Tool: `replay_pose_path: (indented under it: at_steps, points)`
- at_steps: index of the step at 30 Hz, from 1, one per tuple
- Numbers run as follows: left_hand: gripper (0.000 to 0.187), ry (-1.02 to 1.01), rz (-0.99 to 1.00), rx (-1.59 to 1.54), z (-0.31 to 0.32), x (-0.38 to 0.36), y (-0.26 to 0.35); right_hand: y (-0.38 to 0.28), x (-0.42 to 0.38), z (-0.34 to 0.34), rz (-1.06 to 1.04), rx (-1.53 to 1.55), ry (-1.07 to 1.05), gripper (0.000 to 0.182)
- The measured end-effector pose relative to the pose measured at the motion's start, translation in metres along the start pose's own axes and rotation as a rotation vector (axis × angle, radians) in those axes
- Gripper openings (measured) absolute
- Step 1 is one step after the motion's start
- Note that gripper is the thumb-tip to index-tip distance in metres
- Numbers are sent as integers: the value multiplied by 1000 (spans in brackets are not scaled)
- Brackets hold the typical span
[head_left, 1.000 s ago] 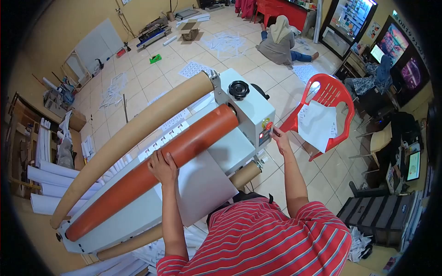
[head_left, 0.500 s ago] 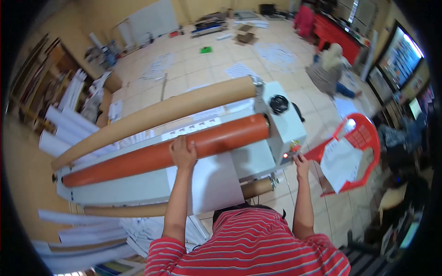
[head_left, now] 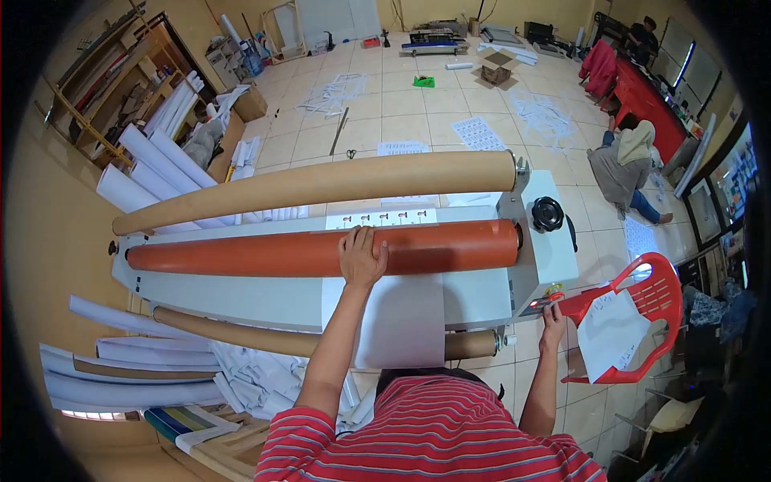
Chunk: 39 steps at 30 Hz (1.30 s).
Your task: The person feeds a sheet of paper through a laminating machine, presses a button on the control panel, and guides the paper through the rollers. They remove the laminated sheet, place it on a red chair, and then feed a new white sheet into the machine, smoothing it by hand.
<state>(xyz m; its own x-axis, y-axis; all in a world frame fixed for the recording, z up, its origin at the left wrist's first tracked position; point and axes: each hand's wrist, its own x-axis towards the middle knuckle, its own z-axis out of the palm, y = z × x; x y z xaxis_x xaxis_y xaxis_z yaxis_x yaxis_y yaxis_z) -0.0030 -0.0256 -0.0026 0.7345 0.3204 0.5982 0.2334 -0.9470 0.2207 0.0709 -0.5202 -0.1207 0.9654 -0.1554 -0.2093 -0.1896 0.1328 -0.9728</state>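
A large laminating machine with a long orange roller [head_left: 305, 252] stands before me. My left hand [head_left: 362, 255] lies on that roller with its fingers laid over the top, open. Beneath the roller passes a white sheet [head_left: 401, 321], its front end draping over the machine's edge. Its far part, a printed strip [head_left: 385, 217] with small pictures, shows behind the roller. At the right end housing [head_left: 554, 265], my right hand [head_left: 554, 323] has its fingertips at the red button [head_left: 556, 296] on the control panel; it grips nothing that I can see.
A brown tube [head_left: 321, 186] spans the machine's back, with a black knob [head_left: 548, 214] near its right end. A red plastic chair [head_left: 671, 297] bearing paper stands at right. A person [head_left: 626, 165] sits on the floor beyond. White rolls [head_left: 161, 177] lean at left; papers lie on the tiles.
My view has levelled and swung, so the machine sits straighter and lower. Both hands stay at the roller and control panel. The far room and another person at the red counter now show more.
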Motion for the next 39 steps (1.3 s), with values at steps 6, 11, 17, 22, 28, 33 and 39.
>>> replay_pose_path:
  at_steps: [6, 11, 17, 22, 28, 33, 39]
  points:
    - [39, -51, -10, 17, -1, 8, 0, -6, -5, 3, -21, 5, -19, 53]
    - [37, -95, -21, 28, -10, 17, 4, -7, -6, 6, -28, 4, -2, 54]
    - [40, -248, -33, -37, -6, 21, -3, 1, -5, 1, -2, -92, 7, 66]
    - [44, -258, 55, -15, -8, 25, -3, -4, -7, 2, -6, -129, 31, 62]
    - [49, -390, 28, 25, -3, 32, -5, -10, -12, 9, -44, -92, 10, 56]
    - [50, -503, -14, 32, -6, 41, -1, -4, -11, 10, -23, -76, 44, 56]
    - [54, -599, -1, 56, -4, 52, -5, -13, -17, 17, -38, 8, 37, 56]
